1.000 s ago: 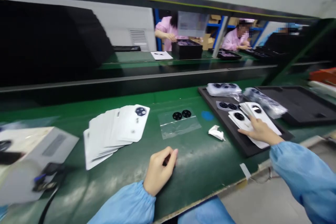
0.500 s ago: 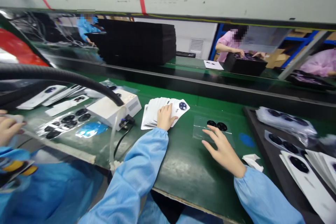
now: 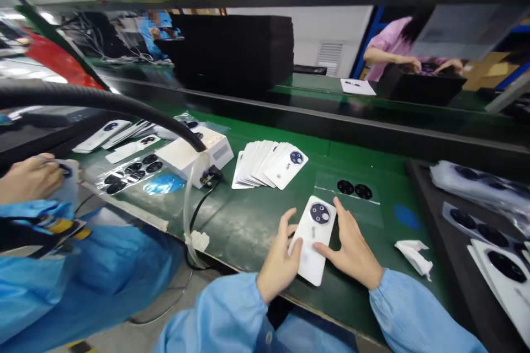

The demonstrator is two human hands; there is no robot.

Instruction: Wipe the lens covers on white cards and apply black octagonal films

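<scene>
A white phone back cover (image 3: 312,237) with a round dark camera ring lies on the green belt (image 3: 248,220) in front of me. My left hand (image 3: 278,262) grips its left edge with curled fingers. My right hand (image 3: 354,246) holds the right edge, thumb on the cover. A fanned stack of white back covers (image 3: 265,164) lies just beyond on the left. A clear film with two black round lens pieces (image 3: 354,190) lies beyond the right hand.
A white box with a black hose (image 3: 194,153) stands to the left. A crumpled white scrap (image 3: 413,255) lies right. A black tray (image 3: 464,242) holds bagged parts and more covers. A co-worker's hand (image 3: 31,179) works at far left. Black trays are stacked behind.
My left hand left the fanned stack and now holds one cover in front of me. My right hand moved from near the film to the cover's right edge.
</scene>
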